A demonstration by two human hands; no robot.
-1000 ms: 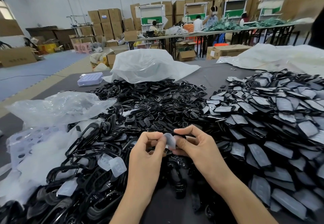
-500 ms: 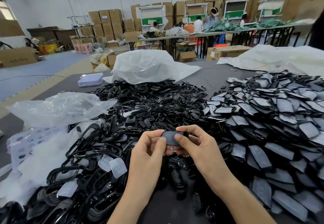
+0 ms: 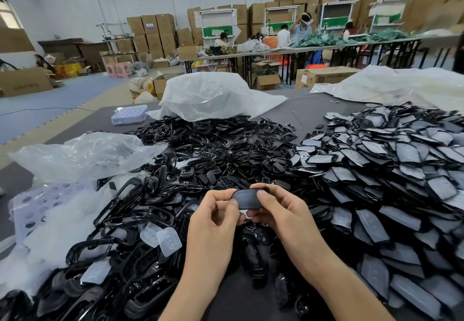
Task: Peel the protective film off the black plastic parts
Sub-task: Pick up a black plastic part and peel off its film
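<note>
Black plastic, thin and stiff: such is the part (image 3: 247,198) that both my hands pinch, my left hand (image 3: 216,216) curled on its left end, my right hand (image 3: 283,210) on its right end, thumb on top. I judge it very light and smooth, maybe slippery. Its film, hard to see here, should be soft; I would lift it at an edge beside my left thumb.

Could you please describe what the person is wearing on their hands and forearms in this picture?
Nothing worn shows. The left hand and right hand are bare, without gloves, rings or tape. The left forearm and right forearm are bare too, with no sleeve, watch or band in view down to the picture's lower edge.
</note>
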